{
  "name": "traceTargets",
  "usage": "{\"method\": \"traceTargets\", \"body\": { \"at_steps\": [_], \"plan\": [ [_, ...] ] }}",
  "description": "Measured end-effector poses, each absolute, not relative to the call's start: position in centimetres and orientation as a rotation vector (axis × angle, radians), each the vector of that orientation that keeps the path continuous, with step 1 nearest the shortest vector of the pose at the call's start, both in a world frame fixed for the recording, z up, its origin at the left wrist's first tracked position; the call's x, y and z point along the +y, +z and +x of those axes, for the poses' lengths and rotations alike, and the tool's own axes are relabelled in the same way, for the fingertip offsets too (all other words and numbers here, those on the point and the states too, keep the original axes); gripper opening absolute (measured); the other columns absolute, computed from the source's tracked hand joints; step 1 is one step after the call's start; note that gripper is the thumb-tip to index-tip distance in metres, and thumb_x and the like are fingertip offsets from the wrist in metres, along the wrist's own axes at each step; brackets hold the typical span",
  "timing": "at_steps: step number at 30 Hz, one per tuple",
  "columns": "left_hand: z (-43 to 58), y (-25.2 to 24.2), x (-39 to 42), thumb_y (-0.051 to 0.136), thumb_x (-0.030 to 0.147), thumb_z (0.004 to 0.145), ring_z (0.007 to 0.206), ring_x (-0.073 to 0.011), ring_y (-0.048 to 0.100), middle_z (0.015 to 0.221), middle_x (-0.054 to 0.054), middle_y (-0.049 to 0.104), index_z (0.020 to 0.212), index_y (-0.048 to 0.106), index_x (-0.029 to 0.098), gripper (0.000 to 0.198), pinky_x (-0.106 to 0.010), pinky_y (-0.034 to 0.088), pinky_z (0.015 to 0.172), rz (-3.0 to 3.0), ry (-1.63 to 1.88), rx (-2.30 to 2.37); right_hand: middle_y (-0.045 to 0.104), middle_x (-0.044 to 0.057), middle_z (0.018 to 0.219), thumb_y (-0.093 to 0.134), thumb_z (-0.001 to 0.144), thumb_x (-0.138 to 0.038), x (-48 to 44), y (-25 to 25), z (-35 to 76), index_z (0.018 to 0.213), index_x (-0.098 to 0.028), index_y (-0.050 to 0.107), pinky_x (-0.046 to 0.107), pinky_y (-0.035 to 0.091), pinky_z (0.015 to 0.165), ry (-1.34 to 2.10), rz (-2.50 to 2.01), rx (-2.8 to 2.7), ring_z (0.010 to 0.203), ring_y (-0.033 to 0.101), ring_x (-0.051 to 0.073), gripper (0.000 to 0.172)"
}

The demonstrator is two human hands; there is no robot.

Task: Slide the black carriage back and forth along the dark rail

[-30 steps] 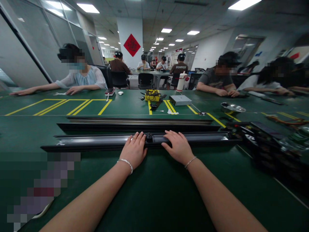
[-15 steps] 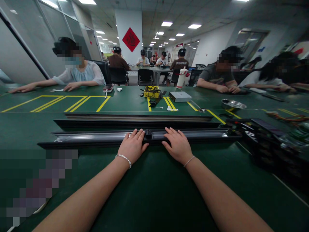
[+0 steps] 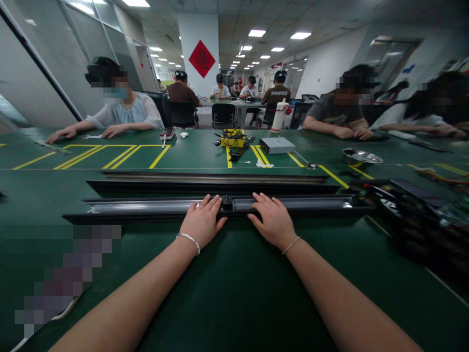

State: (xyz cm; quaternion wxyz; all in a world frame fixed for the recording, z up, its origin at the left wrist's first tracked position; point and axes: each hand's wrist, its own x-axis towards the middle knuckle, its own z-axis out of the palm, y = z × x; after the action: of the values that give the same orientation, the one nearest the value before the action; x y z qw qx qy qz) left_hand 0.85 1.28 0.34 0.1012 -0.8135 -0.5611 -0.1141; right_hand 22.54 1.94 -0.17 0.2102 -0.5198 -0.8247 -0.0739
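A long black metal channel (image 3: pixel 139 209) with a shiny grey inner face lies across the green table in front of me. My left hand (image 3: pixel 202 220) rests flat over its middle, fingers stretched forward and thumb apart. On the other side of a small black block (image 3: pixel 227 202) seated in the channel, my right hand (image 3: pixel 273 220) lies with its fingers spread over the channel. Neither hand is wrapped round anything. What is under the palms is hidden. Just behind lies a second long black profile (image 3: pixel 212 187).
Black parts (image 3: pixel 414 210) are heaped at the right. Farther back are a yellow box (image 3: pixel 233 138) with cables, a grey metal box (image 3: pixel 277 145), a metal bowl (image 3: pixel 362 157) and a white bottle (image 3: pixel 280 116). A blurred-out strip (image 3: pixel 69 278) lies front left. Several people sit across the table.
The whole view has shifted slightly, with things sitting a little farther right. Both hands keep their places on the channel. A co-worker's outstretched hand at the far left has drawn inward.
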Motion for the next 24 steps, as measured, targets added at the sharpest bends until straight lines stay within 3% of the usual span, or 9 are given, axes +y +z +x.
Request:
{"method": "traceTargets", "body": {
  "at_steps": [24],
  "plan": [
    [0.88,0.45,1.15,0.039,0.044,0.082,0.128,-0.0223,0.028,0.136,-0.004,0.041,0.129,0.038,0.022,0.052,-0.041,0.033,0.095,-2.422,-0.346,-1.679,0.045,0.006,0.131,0.04,0.084,-0.039,1.93,-0.26,22.5,0.114,-0.021,0.051,0.041,0.027,0.099,-0.228,-1.452,-2.278,0.122,0.038,0.021,0.036]
  ]
}}
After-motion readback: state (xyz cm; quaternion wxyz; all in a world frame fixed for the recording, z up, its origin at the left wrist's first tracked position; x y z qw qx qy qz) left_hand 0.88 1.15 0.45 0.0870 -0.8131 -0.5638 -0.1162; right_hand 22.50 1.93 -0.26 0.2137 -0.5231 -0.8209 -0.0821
